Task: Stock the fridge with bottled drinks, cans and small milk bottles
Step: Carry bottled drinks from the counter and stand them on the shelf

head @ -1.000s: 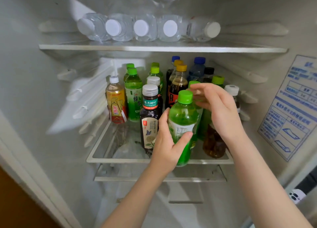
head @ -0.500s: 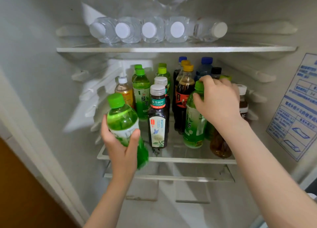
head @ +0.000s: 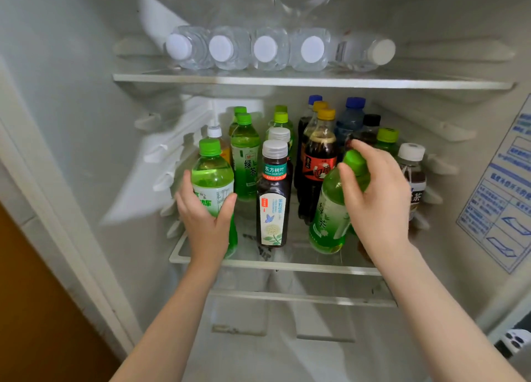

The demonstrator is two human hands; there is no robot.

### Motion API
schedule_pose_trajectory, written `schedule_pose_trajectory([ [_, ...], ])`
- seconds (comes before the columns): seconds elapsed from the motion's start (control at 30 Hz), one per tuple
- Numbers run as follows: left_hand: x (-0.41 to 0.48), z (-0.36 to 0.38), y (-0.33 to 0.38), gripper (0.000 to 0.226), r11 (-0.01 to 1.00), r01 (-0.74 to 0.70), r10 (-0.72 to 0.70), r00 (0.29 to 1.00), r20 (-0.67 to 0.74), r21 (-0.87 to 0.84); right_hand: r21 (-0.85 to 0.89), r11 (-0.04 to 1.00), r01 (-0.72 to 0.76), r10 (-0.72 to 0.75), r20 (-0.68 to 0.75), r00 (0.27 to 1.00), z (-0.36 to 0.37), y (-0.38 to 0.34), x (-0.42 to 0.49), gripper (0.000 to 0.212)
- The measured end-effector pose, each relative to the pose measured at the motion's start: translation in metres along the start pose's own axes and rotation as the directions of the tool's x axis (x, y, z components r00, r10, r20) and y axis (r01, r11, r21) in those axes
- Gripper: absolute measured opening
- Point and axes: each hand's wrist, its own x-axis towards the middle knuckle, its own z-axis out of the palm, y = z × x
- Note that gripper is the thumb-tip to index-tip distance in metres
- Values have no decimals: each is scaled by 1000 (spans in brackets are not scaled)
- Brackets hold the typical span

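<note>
clamps left grip (head: 205,223) round a green bottle (head: 212,177) at front left of the middle shelf (head: 287,264); clamps right grip (head: 379,197) on the neck of a tilted bottle (head: 330,217). looks well along, with water bottles (head: 265,49) up top; shows no cans.

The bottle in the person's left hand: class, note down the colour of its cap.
Its cap is bright green; the head view shows it best.

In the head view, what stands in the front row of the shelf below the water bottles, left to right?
Green bottle in the left hand → dark tea bottle → tilted green bottle in the right hand → white-capped bottle.
</note>
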Motion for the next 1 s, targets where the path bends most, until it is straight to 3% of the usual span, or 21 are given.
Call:
schedule_pose_trajectory([
  [0.1,2,-2,-3,83,999,24,-24,1000,8,-33,196,977,-89,107,-81,991,-8,0,-2,34],
  [0.17,2,-4,-5,83,999,31,-31,999,22,-44,277,959,-62,88,-84,993,-14,-5,2,27],
  [0.3,8,-7,-7,83,999,18,-18,1000,9,-34,450,893,14,-18,3,1000,-22,-25,19,21],
  [0.47,16,-14,-11,77,997,-50,49,999,23,59,641,767,-27,-115,179,977,-15,-52,36,21],
  [0.63,23,-19,-12,73,982,-99,107,993,-43,160,637,771,-16,-224,294,929,13,-77,45,20],
  [0.77,22,-18,-7,85,994,-57,64,995,-71,98,606,795,-10,-241,332,912,35,-87,52,20],
  [1.0,16,-30,-6,72,965,-220,228,973,-39,143,562,826,-46,-213,386,898,66,-98,67,20],
])
